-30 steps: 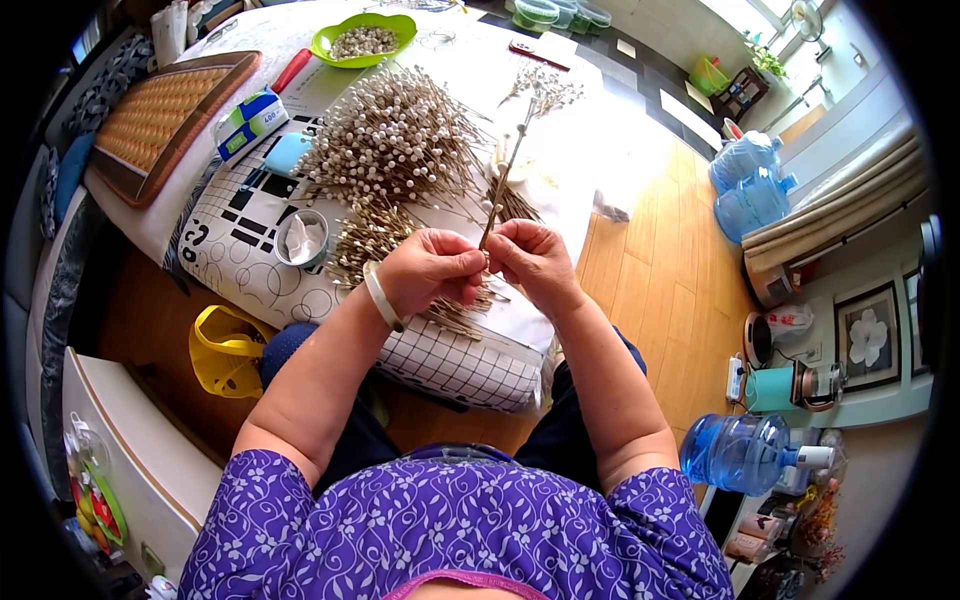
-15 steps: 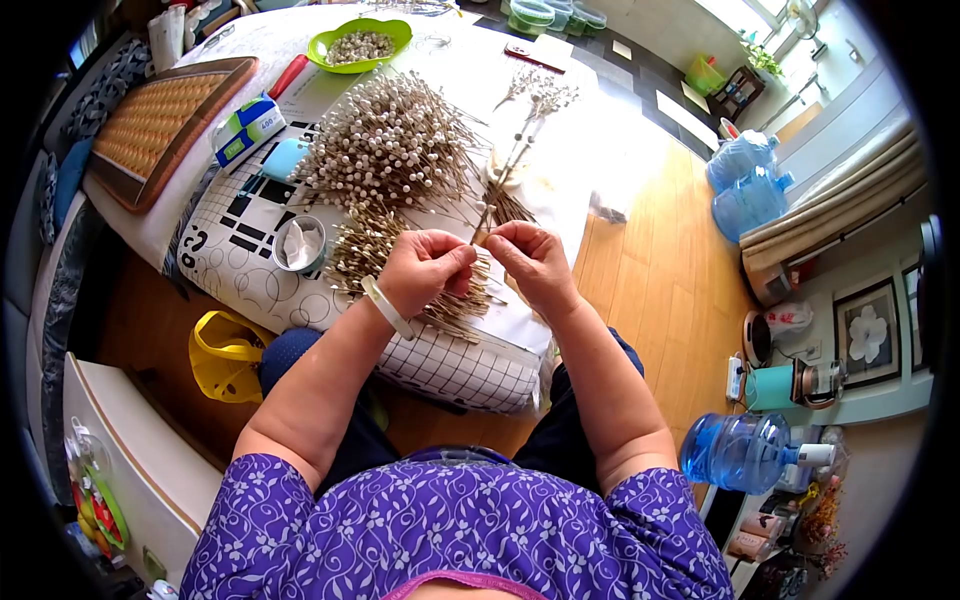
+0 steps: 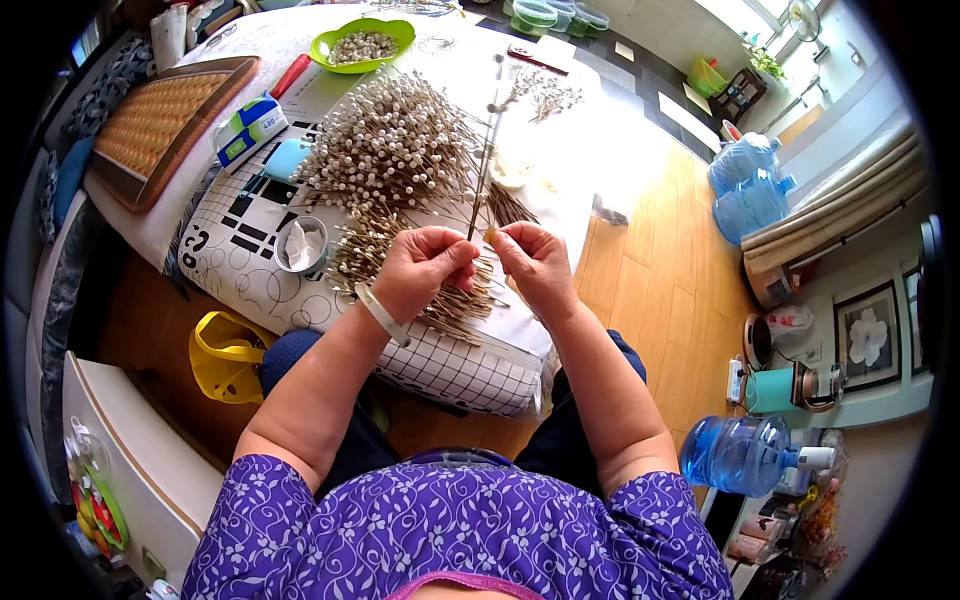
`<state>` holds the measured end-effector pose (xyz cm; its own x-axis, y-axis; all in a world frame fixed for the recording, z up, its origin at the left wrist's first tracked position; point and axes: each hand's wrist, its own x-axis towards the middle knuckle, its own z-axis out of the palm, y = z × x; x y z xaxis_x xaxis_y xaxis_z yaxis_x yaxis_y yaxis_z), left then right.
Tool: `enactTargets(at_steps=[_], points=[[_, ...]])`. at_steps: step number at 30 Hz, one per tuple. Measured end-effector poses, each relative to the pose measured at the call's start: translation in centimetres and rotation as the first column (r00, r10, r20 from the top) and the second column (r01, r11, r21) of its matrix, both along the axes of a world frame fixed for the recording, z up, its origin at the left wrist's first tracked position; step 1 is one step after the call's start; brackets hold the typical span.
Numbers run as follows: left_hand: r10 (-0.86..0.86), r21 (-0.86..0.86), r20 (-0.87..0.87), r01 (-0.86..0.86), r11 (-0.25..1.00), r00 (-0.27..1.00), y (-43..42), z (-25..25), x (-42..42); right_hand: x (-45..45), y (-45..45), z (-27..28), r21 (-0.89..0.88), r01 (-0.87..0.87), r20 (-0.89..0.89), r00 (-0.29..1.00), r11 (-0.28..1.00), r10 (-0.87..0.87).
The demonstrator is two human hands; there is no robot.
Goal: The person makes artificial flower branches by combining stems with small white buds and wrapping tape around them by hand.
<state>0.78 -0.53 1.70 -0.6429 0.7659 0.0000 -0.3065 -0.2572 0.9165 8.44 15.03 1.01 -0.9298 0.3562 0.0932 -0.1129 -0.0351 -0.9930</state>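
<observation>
My left hand (image 3: 428, 268), with a pale bangle at its wrist, pinches the lower end of a thin dark beaded stem (image 3: 484, 160) that stands nearly upright. Just beside it, my right hand (image 3: 538, 262) has thumb and forefinger pressed together on a small brownish bit, too small to name. Beyond my hands lies a big pile of thin stems tipped with round pearly heads (image 3: 385, 135). A second bunch of stems (image 3: 365, 245) lies next to my left hand, partly hidden by it. Several bare-looking stems (image 3: 510, 205) rest past my right hand.
A green bowl (image 3: 348, 62) of pearly beads stands at the back. Left on the table are a tissue pack (image 3: 250, 130), a small round tub (image 3: 300, 245) and a brown woven mat (image 3: 170, 125). A yellow bag (image 3: 222, 360) sits below the table's left edge.
The beaded stem has swung from leaning right to nearly upright. My hands have stayed almost in place, and a small brownish bit now shows at my right fingertips.
</observation>
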Motion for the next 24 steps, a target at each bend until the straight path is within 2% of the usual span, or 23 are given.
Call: enactTargets(at_steps=[3, 5, 7, 8, 10, 12, 14, 16, 24], points=[[-0.009, -0.001, -0.041, 0.009, 1.000, 0.999, 0.0, -0.1, 0.0, 0.1, 0.1, -0.1, -0.015, -0.019, 0.000, 1.000, 1.000, 0.019], [-0.013, -0.004, -0.078, 0.013, 1.000, 0.997, 0.0, -0.2, 0.0, 0.0, 0.2, -0.2, 0.033, 0.035, 0.011, 0.999, 0.999, -0.036], [-0.134, -0.046, -0.130, 0.129, 0.991, 0.982, 0.2, -0.5, 0.1, -0.4, 0.4, -0.7, -0.012, -0.003, -0.029, 1.000, 1.000, 0.002], [-0.134, -0.047, -0.128, 0.129, 0.991, 0.983, 0.3, -0.5, 0.2, -0.5, 0.4, -0.8, -0.054, -0.044, -0.071, 0.997, 0.998, 0.040], [-0.182, -0.056, -0.150, 0.176, 0.983, 0.972, 0.4, -0.2, 0.5, -0.3, -0.1, -0.1, -0.061, -0.062, -0.046, 0.997, 0.996, 0.059], [-0.192, -0.059, -0.129, 0.186, 0.981, 0.973, 0.4, -0.3, 0.5, 0.0, -0.7, 0.5, -0.235, -0.087, 0.014, 0.996, 0.968, 0.092], [-0.217, -0.078, -0.112, 0.209, 0.975, 0.970, 0.3, -0.1, 0.3, 0.1, -0.6, 0.6, -0.261, -0.092, 0.021, 0.995, 0.961, 0.101], [-0.203, -0.067, -0.088, 0.198, 0.978, 0.975, 0.2, 0.0, 0.2, 0.4, 0.4, 0.3, -0.399, -0.277, -0.050, 0.958, 0.874, 0.281], [-0.168, -0.058, -0.060, 0.165, 0.985, 0.984, 0.1, -0.1, -0.2, 1.1, 0.7, 0.9, -0.314, -0.245, -0.012, 0.967, 0.917, 0.254]])
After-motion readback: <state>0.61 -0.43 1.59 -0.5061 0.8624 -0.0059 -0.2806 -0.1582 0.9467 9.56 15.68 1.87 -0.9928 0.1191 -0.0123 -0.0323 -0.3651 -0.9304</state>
